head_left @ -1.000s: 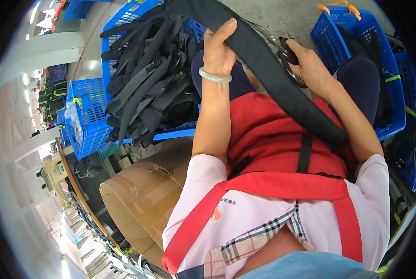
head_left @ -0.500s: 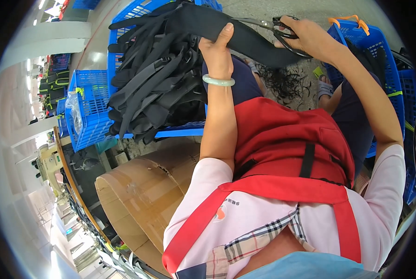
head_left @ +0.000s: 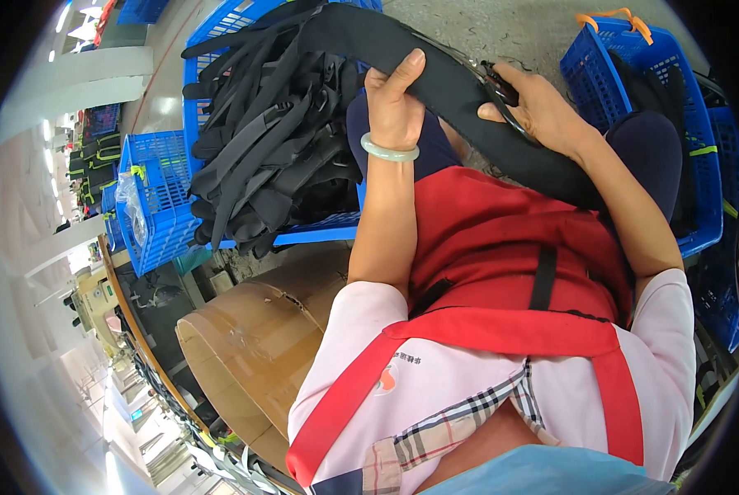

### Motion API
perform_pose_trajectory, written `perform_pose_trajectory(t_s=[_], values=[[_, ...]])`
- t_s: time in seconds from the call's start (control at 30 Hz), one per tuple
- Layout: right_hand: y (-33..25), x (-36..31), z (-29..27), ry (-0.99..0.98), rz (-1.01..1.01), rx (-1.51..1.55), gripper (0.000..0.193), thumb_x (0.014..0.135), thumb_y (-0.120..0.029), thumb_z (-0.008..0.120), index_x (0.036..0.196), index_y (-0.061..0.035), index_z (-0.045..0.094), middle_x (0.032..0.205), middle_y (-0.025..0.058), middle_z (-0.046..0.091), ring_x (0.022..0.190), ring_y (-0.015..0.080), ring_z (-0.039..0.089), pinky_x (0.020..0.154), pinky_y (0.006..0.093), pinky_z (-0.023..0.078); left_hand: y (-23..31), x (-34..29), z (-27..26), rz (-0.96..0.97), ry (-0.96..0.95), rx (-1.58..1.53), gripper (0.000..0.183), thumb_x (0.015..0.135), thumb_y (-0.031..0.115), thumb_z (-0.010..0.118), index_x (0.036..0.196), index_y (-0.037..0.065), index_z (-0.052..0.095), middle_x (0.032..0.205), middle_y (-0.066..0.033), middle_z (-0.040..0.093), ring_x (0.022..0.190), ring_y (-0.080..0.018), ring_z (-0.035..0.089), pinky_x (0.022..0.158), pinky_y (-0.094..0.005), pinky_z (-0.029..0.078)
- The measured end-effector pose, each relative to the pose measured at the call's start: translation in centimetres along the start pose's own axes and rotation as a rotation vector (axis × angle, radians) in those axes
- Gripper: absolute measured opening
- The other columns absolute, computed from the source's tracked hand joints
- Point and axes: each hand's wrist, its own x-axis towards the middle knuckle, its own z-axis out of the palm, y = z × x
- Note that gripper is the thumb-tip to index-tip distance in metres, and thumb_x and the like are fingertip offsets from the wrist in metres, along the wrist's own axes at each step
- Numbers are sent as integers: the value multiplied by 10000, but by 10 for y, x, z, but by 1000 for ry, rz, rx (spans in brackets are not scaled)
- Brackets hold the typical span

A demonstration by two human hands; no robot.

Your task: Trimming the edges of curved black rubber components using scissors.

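Note:
A long, wide black padded fabric strip [head_left: 358,38] curves from the left crate across my lap. My left hand [head_left: 396,101] is closed on it near the middle, thumb on top and fingers hidden beneath. In my right hand [head_left: 544,114] is a pair of scissors with black handles [head_left: 501,87]. Their blades lie along the strip's far edge, pointing up and left; whether they are parted is hard to see. Beside my left hand, a heap of similar black strips [head_left: 283,157] overflows a blue plastic crate [head_left: 320,233].
To the right stands another blue crate [head_left: 582,76] with an orange tie and dark pieces inside. A smaller blue basket [head_left: 165,169] is at the left. Below it sits a large cardboard box [head_left: 250,338]. My red apron [head_left: 501,239] covers my lap.
My right hand with the scissors has come lower and nearer my body. The strip's right end has dropped onto my lap. My left hand still grips the strip, shifted slightly right.

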Motion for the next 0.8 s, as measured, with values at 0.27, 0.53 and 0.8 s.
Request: perform_pose_trajectory(t_s=[0.27,0.53,0.8], values=[[-5,-2,-2,99,-110,-31,633,774,-554,693,976,26,540,729,204,585,708,372,589,652,415,448,2,-2,2,-12,-34,21,110,873,17,631,968,61,667,955,-25,676,897,-149,639,856,-307,505],[5,-2,7,122,-194,86,565,797,-475,704,995,25,530,741,159,543,691,246,517,656,357,431,4,-6,2,-32,27,-47,83,842,15,668,916,50,681,886,-20,679,823,-125,637,796,-271,502],[-10,0,1,-5,-73,-34,487,838,-425,686,992,23,572,745,159,563,688,254,545,668,368,444,6,-4,-4,-35,28,-84,82,851,18,657,920,57,679,883,-18,680,833,-123,641,802,-272,505]])
